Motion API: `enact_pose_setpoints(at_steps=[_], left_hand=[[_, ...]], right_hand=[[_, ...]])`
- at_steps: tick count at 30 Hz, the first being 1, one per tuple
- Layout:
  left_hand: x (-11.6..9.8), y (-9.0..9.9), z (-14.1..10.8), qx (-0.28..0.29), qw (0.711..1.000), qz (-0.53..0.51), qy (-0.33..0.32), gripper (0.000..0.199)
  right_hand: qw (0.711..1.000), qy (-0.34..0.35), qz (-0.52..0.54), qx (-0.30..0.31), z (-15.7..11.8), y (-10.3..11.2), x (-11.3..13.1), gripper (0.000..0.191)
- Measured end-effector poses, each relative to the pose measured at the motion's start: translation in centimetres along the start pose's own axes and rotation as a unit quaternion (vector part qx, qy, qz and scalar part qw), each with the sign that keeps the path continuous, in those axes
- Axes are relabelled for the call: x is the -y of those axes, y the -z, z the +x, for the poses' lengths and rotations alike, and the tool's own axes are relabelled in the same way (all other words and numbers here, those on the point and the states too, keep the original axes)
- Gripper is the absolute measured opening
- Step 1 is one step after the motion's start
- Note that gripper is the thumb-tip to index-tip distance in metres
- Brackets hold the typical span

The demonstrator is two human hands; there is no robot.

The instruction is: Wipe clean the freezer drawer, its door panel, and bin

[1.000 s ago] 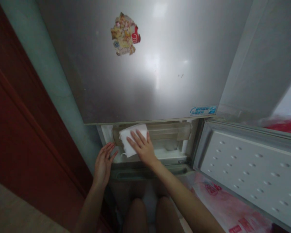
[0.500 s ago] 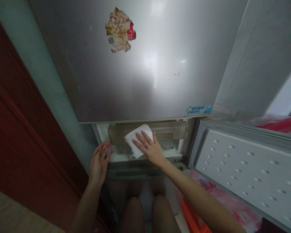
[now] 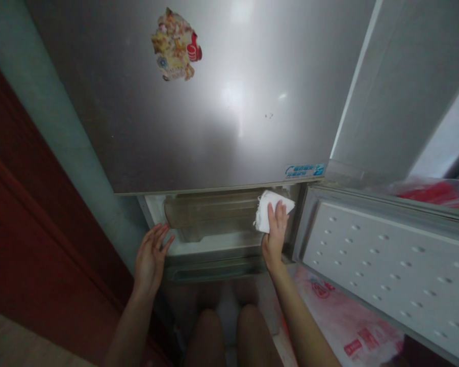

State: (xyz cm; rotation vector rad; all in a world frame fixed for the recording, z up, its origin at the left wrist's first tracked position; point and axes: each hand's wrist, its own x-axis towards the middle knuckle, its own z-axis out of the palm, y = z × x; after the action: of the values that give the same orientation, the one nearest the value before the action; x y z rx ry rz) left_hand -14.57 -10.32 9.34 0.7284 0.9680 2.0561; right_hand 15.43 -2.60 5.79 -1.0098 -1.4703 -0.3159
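A folded white cloth (image 3: 264,216) lies under the fingers of my right hand (image 3: 276,232), against the right end of a translucent drawer front (image 3: 214,208) inside the open fridge compartment. The fingers press the cloth, and its frayed edge hangs to the left. My left hand (image 3: 151,257) is at the compartment's left edge, its fingers apart and bent a little, holding nothing. Above both hands is the closed silver upper door (image 3: 199,137), which bears a torn colourful sticker (image 3: 176,46).
The opened lower door (image 3: 390,265) extends to the right with its dimpled inner panel showing. Below it lies a pink and white plastic bag (image 3: 340,321). A dark red door frame (image 3: 42,219) stands at the left. My knees are at the bottom centre.
My right hand has moved right with the cloth, from the middle of the drawer front to its right end. My left hand has hardly moved. The view has shifted slightly.
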Motion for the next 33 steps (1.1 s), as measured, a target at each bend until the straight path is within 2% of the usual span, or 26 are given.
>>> enact_pose_setpoints(at_steps=[5,10,13,15,18,22,25,28,31,33], left_hand=[[0.0,0.1,-0.4,0.013,1.000,-0.009,-0.002,0.022],[0.3,0.1,-0.5,0.010,1.000,-0.010,0.004,0.022],[0.5,0.2,-0.4,-0.025,0.999,0.006,0.027,0.020],[0.4,0.2,-0.3,-0.037,0.999,0.006,0.034,0.020],[0.2,0.1,-0.3,-0.006,1.000,-0.010,0.019,0.020],[0.2,0.1,-0.4,0.007,1.000,-0.026,0.000,0.015],[0.3,0.0,-0.4,0.000,0.999,-0.034,0.001,0.013],[0.4,0.0,-0.3,-0.004,0.999,-0.038,0.002,0.012],[0.5,0.0,-0.2,-0.002,0.999,-0.040,-0.002,0.013],[0.5,0.1,-0.1,-0.001,0.999,-0.037,-0.001,0.013]], right_hand=[[0.994,0.062,-0.035,0.087,-0.6,-3.1,6.1,0.083],[0.967,0.183,-0.032,0.176,-0.5,-6.8,11.8,0.061],[0.943,0.259,-0.029,0.207,-0.6,-8.5,13.8,0.055],[0.933,0.289,-0.033,0.212,-0.7,-8.9,14.0,0.052],[0.931,0.295,-0.043,0.212,-0.6,-8.0,12.6,0.050],[0.953,0.237,-0.065,0.179,0.1,-4.7,8.3,0.050],[0.978,0.154,-0.072,0.121,0.7,-1.7,4.3,0.054],[0.997,0.050,-0.036,0.041,1.0,0.5,0.7,0.068],[0.997,-0.052,0.032,-0.055,0.5,1.2,-1.1,0.073],[0.988,-0.102,0.065,-0.093,-0.3,0.7,-0.9,0.071]])
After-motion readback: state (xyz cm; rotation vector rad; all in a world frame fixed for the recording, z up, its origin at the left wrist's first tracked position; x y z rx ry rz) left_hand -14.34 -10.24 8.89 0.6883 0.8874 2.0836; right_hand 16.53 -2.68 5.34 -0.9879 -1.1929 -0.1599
